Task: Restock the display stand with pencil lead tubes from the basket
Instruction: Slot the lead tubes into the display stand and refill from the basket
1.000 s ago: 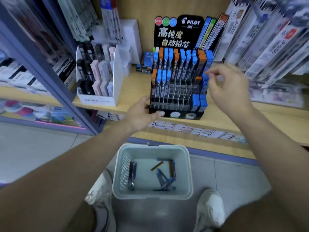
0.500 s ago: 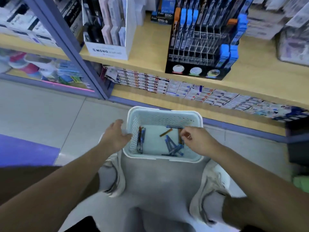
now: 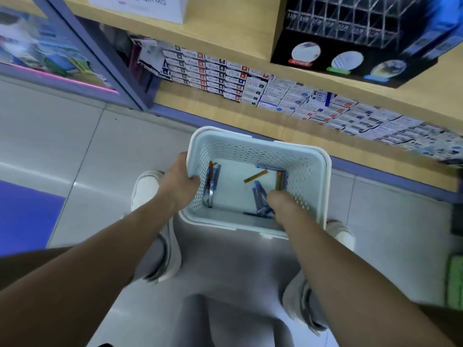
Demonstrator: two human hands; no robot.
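pencil lead tubes (image 3: pixel 258 195) in basket (image 3: pixel 250 152), left grip (image 3: pixel 179 182) clasps rim, right grip (image 3: pixel 281 202) unclear if holding, "graph mg" box (image 3: pixel 135 7)

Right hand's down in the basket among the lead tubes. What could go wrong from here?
1. The blue tubes under the right hand lie crossed in a heap, so it may lift several at once or drop one.
2. The left hand grips the basket at one rim only, so a hard pull might tip it.
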